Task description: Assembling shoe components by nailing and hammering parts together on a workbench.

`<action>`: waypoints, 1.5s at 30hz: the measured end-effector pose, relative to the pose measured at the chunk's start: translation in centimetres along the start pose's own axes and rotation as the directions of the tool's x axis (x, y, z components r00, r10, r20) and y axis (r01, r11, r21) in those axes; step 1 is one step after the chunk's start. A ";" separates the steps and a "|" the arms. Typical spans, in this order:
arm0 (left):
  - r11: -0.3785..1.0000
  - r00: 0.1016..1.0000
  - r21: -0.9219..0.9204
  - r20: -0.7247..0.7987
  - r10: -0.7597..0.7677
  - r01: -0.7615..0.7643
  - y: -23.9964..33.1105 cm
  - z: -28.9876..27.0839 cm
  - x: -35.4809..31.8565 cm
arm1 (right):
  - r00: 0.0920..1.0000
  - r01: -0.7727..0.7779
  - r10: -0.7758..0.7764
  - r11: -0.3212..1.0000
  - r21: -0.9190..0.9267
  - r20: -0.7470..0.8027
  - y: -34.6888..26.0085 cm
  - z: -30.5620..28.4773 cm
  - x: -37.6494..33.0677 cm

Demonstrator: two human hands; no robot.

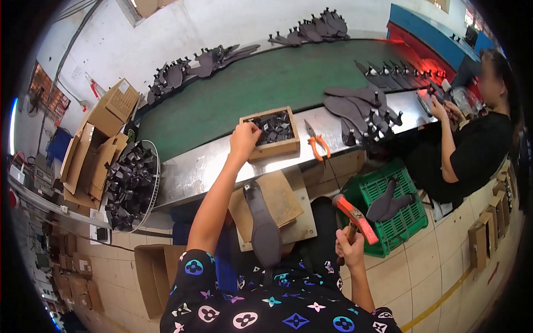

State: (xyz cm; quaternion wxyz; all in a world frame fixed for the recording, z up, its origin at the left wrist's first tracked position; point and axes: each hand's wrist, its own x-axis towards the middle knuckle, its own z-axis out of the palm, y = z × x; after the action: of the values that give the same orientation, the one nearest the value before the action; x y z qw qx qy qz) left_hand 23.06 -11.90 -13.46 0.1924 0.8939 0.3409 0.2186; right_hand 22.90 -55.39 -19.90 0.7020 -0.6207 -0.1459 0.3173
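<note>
My left hand (244, 139) reaches over the left side of a small wooden box (277, 149) filled with black heel pieces (276, 126). Its fingers are curled in a pinch, and whatever lies between them is hidden. In my right hand (350, 250) is a hammer (358, 219) with a red head, gripped by its handle and held up right of my lap. A dark shoe insole (265, 230) lies lengthwise in front of me on a brown pad (291, 205), with a small light-coloured spot at its far end. Orange-handled pliers (316, 141) rest on the metal ledge right of the box.
A wire basket (133, 186) of black heels stands left, beside cardboard boxes (105, 119). Beyond the ledge runs a green conveyor belt (222, 105) carrying heeled insoles (355, 111). A green crate (397, 222) with insoles stands right; a co-worker (477, 133) sits past it.
</note>
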 end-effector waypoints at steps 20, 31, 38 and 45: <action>0.271 0.242 0.360 -0.124 0.962 -0.893 9.3 -13.8 -16.4 | 0.845 0.347 -0.376 0.926 0.146 0.379 -14.9 11.8 5.8; 0.966 0.900 -0.014 -0.368 0.234 -0.257 1.5 -6.1 -18.2 | 0.872 0.392 -0.308 0.905 -0.164 0.381 -8.8 14.7 10.3; 0.906 0.988 -0.398 -0.104 0.116 -0.148 -2.9 -2.8 -18.1 | 0.843 0.384 -0.228 0.890 -0.247 0.488 -6.8 17.3 12.7; 0.839 0.986 -0.518 -0.090 0.140 -0.167 -3.6 -2.7 -18.0 | 0.828 0.435 -0.187 0.810 -0.394 0.529 -7.0 18.0 12.6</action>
State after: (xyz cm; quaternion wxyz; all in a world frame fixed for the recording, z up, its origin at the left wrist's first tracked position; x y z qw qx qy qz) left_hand 7.65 -21.37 -17.64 0.4020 0.8265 0.2005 0.3394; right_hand 23.49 -33.69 -12.15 0.5046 -0.6516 -0.4895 0.2850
